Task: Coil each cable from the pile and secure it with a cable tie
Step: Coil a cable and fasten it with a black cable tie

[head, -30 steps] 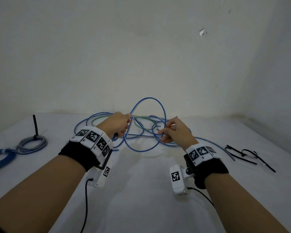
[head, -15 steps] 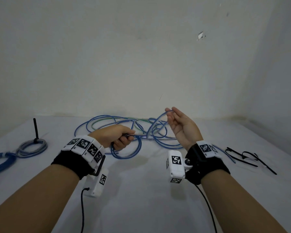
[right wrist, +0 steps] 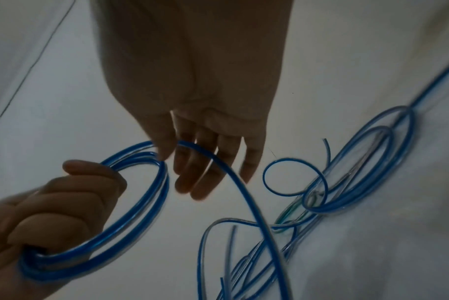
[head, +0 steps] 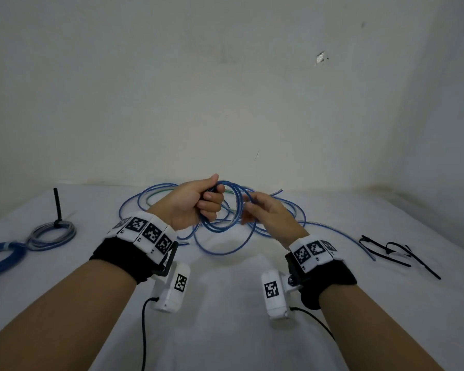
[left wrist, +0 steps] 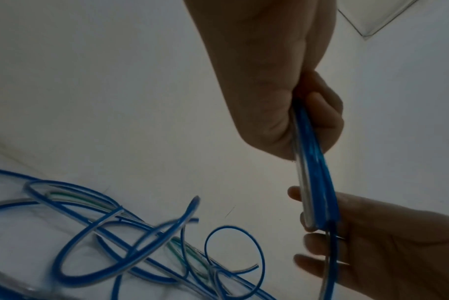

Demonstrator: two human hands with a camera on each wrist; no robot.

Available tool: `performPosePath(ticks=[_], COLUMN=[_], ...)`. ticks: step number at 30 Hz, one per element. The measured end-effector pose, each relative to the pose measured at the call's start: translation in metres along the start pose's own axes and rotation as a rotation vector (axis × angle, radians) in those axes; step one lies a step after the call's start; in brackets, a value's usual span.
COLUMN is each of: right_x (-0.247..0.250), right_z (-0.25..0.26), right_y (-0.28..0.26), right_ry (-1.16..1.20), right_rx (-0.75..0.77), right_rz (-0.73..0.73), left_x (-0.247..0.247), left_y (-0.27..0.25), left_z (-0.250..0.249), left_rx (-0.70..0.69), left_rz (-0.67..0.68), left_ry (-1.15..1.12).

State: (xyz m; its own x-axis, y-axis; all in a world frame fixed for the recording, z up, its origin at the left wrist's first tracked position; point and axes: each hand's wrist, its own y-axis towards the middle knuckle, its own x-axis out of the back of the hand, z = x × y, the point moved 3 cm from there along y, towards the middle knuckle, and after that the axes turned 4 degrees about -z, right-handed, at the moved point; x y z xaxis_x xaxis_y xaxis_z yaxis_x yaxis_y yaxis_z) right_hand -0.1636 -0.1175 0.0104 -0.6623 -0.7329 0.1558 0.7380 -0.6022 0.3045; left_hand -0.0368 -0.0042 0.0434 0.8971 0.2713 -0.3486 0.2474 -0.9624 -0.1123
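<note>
My left hand (head: 196,203) grips a small coil of blue cable (head: 240,210) in its curled fingers, lifted above the white table (head: 225,330). In the left wrist view the coil (left wrist: 313,172) runs edge-on from that fist (left wrist: 282,101) down into my right hand (left wrist: 372,243). My right hand (head: 265,215) sits just right of the coil and pinches the trailing strand (right wrist: 244,186) between thumb and forefinger, its other fingers loosely extended. The strand drops to the loose pile of blue cables (right wrist: 359,182) on the table behind.
Several black cable ties (head: 394,253) lie at the right. At the far left lie a tied grey coil (head: 51,232) with its tie end (head: 57,204) sticking up and a blue coil (head: 3,255). A wall stands close behind the pile.
My left hand rose with the coil and turned thumb-up. My right hand came down from its raised position and brought the strand against the coil.
</note>
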Motion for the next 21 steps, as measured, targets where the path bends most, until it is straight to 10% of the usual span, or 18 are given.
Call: performPosePath(ticks=[8, 21], right_x=[0.004, -0.015], right_z=[0.007, -0.031], right_y=[0.009, -0.002], right_ry=[0.04, -0.105], right_rx=[0.125, -0.142], right_rz=[-0.233, -0.023], left_x=[-0.005, -0.001], left_y=[-0.009, 0.004], left_z=[0.009, -0.019], left_rx=[0.121, -0.396], left_rz=[0.116, 0.012], left_ry=[0.075, -0.456])
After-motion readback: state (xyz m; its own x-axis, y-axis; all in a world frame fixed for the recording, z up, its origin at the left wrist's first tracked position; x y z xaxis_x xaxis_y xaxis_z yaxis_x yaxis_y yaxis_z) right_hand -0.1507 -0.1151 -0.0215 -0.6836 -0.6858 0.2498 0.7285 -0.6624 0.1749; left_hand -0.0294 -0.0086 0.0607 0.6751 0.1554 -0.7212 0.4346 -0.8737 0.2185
